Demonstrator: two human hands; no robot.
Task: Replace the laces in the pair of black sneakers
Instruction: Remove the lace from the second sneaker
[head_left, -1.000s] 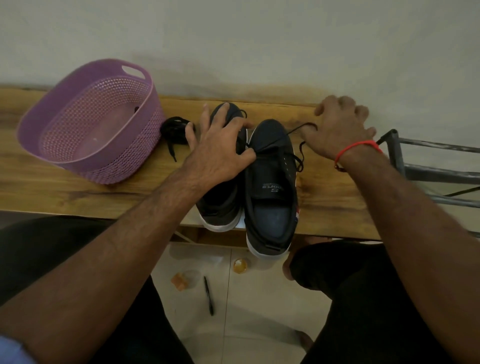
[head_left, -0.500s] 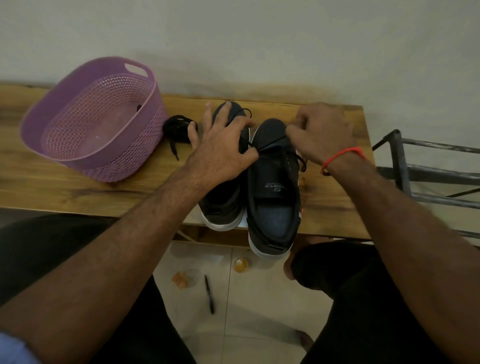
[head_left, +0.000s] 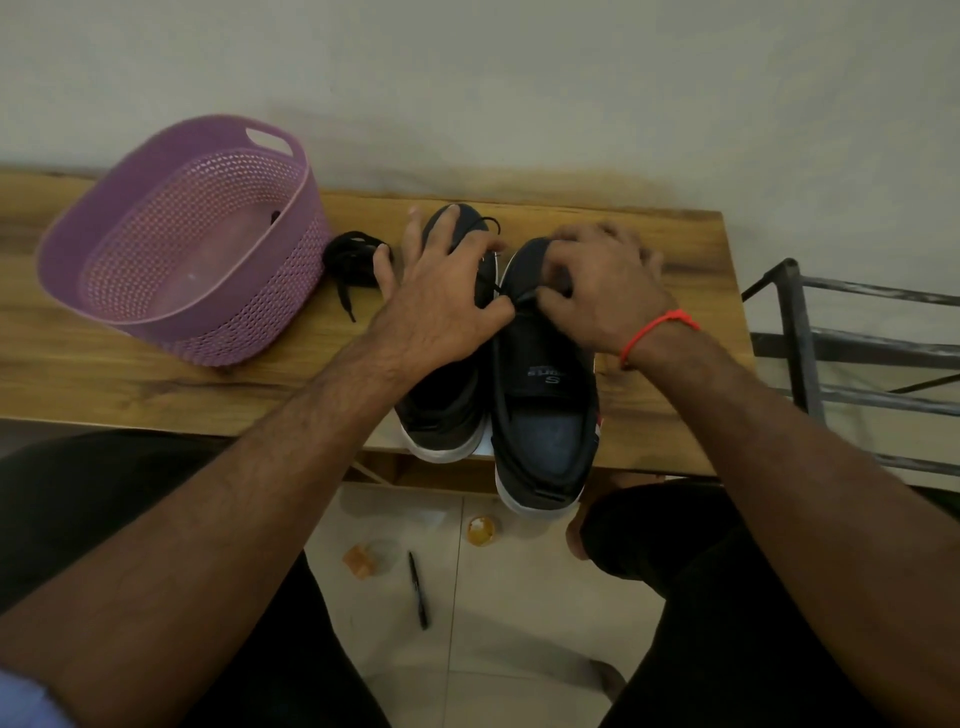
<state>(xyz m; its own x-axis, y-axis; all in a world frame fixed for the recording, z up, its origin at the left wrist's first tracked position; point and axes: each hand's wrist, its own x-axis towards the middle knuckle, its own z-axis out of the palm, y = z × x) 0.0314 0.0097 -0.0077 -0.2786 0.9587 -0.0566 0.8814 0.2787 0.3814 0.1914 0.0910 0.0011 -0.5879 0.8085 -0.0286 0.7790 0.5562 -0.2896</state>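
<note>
Both hands now over right sneaker (head_left: 545, 395), right hand (head_left: 597, 280) moved in, pinching lace (head_left: 522, 300)

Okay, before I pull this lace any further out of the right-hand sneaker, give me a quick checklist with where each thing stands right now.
1. Right hand pinching the lace over the right sneaker: ok.
2. Left hand resting spread on the left sneaker to steady the pair: ok.
3. Both sneakers fully on the bench: not ok, the heels overhang the near edge.
4. Loose bundle of laces within reach, beside the purple basket: ok.
5. Lace free of all eyelets: cannot tell, the hands cover them.
6. What lies in the basket: cannot tell, only a dark speck shows.
</note>
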